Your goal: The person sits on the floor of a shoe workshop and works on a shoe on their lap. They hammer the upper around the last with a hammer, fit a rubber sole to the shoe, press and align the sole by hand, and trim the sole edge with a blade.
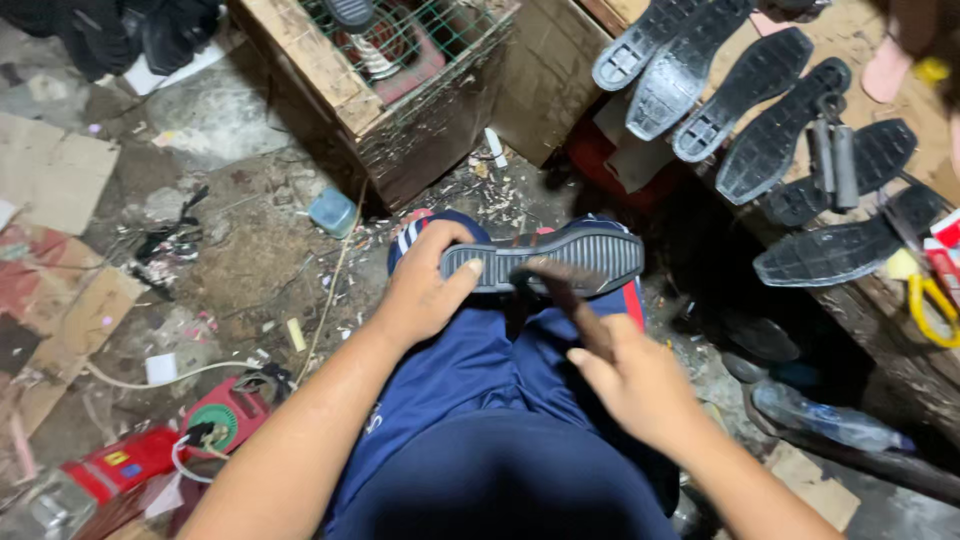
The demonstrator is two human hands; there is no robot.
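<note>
A dark grey ribbed shoe sole [585, 250] lies sideways across my knees, tread side up. My left hand [425, 285] grips its left end, thumb on the tread. My right hand [635, 385] holds a brown-handled brush [560, 285] whose head rests on the middle of the sole. I sit in blue trousers [480, 420] with white stripes at the knee.
Several black soles [770, 140] lie in a row on a wooden bench at the upper right, with a hand gripper [835, 150] and yellow-handled scissors [935, 305]. A wire-mesh wooden crate [380, 70] stands ahead. Cardboard, a white cable and a red tool [215, 420] litter the dirty floor at the left.
</note>
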